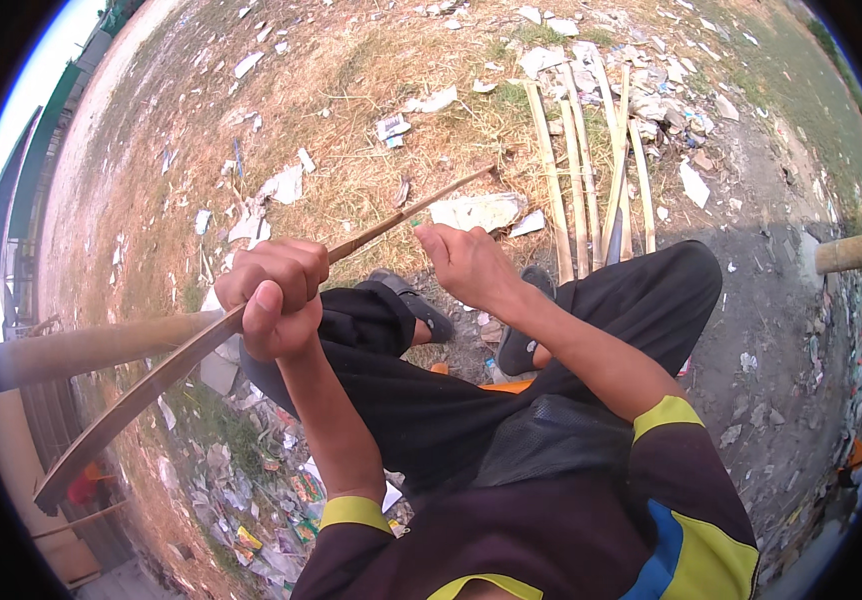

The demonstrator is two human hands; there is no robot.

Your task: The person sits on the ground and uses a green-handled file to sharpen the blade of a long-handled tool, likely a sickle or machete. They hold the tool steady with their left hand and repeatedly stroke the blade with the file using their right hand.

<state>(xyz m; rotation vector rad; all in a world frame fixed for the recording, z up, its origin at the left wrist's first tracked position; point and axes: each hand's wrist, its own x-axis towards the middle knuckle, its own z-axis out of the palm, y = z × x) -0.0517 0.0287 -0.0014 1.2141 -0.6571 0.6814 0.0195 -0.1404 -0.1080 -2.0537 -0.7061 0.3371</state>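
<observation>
My left hand [276, 295] is closed in a fist round a long, flat brown strip [141, 412], which looks like split bamboo or wood. The strip slants from the lower left up past the fist, and its thin far end lies over the dry grass. To the right of that far part is my right hand [466, 265], its fingers curled in and the thumb pressed on a small thing with a green tip [416, 225]. Most of that small thing is hidden in the fingers. Whether it touches the strip I cannot tell.
Several pale split strips [581, 170] lie on the ground beyond my right knee. A thick bamboo pole [101, 348] comes in from the left behind the strip, and another pole end [849, 252] juts in at the right. Litter [471, 212] covers the dry grass.
</observation>
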